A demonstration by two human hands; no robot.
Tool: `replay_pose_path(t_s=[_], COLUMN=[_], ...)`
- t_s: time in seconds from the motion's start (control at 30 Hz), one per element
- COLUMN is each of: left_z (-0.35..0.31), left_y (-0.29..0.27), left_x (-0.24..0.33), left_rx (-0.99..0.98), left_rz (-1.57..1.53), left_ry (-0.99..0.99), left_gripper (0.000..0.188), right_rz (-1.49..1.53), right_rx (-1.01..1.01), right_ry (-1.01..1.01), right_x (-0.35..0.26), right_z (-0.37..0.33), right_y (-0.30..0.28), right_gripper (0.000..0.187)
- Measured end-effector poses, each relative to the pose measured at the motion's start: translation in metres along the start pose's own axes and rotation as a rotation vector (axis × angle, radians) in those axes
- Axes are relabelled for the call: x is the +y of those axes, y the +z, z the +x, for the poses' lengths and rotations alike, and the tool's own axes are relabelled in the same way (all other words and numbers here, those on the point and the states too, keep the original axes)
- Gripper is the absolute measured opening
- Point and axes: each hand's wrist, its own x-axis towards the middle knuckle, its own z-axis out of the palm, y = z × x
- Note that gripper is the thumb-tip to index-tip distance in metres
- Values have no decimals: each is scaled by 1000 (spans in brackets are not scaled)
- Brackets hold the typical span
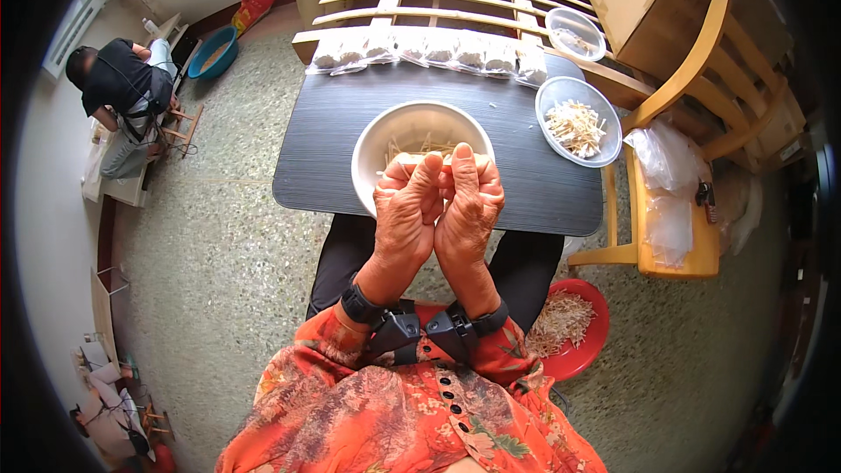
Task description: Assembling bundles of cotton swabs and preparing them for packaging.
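Over the near rim of a white bowl (362, 158), my left hand (401, 210) and my right hand (469, 210) meet side by side, thumbs up. Both are closed, fingers curled and thumbs pressed on the forefingers. A small pale stick-like piece (444, 158) shows between the fingertips; most of it is hidden by them. Inside the bowl lie thin pale sticks (422, 144), partly covered by my hands. To the right, a clear plastic bowl (545, 107) holds a heap of short cream and white pieces (575, 127).
The dark table (324, 140) carries a row of filled clear bags (425, 51) and another clear bowl (575, 33). Right of it, a wooden chair (644, 254) bears plastic bags. A red basin (597, 346) of pale sticks sits by my right leg. Another person (131, 83) sits far left.
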Motion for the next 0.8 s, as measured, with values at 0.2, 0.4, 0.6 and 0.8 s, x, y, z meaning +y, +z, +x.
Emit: replay_pose_path(t_s=[0.2, 0.4, 0.6, 0.8], left_z=[8, 14, 32, 38], left_y=[5, 16, 0, -33], left_x=[-1, 6, 45, 69], left_rx=[13, 11, 7, -24], left_rz=[-73, 10, 17, -211], left_ry=[-12, 41, 108, -51], left_gripper=[21, 29, 28, 20], right_rz=[-24, -106, -139, -495], right_rx=[-3, -95, -189, -167], right_ry=[3, -52, -88, -186], right_x=[-3, -2, -34, -46], right_z=[10, 13, 20, 15], right_y=[-1, -2, -9, -23], right_gripper=[21, 23, 33, 15])
